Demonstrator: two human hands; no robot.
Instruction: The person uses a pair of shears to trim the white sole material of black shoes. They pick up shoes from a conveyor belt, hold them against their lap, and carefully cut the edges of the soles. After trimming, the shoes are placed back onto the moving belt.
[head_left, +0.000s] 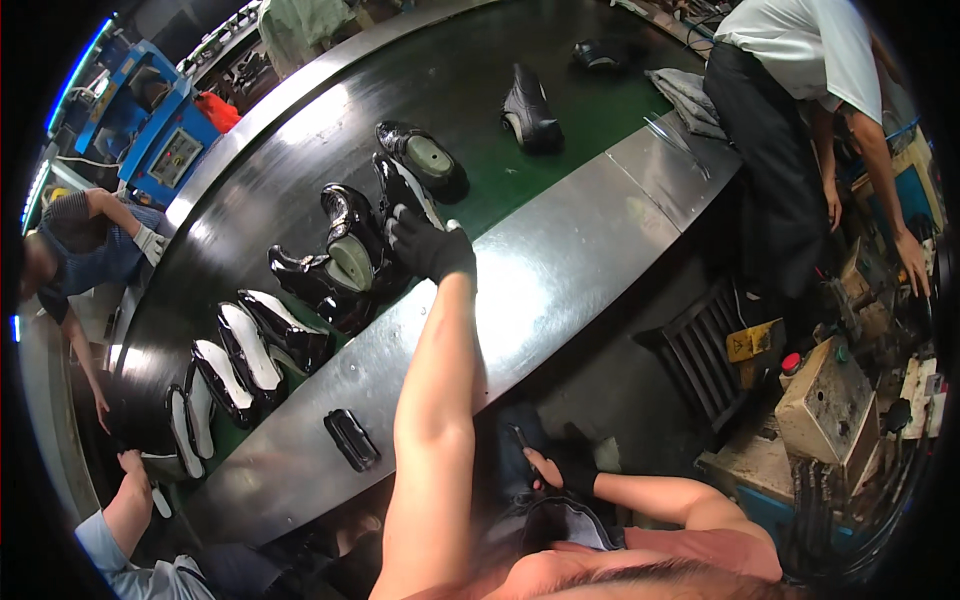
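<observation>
Shoe: my gloved left hand [428, 243] closes on a glossy black shoe [403, 190] lying on the green conveyor belt [590, 110].
Neighbours: more black shoes [262, 352] lie in a row just beside it.
Right hand [560, 470]: down by my lap, gripping a dark object [518, 438]; what it is, I cannot tell.
</observation>
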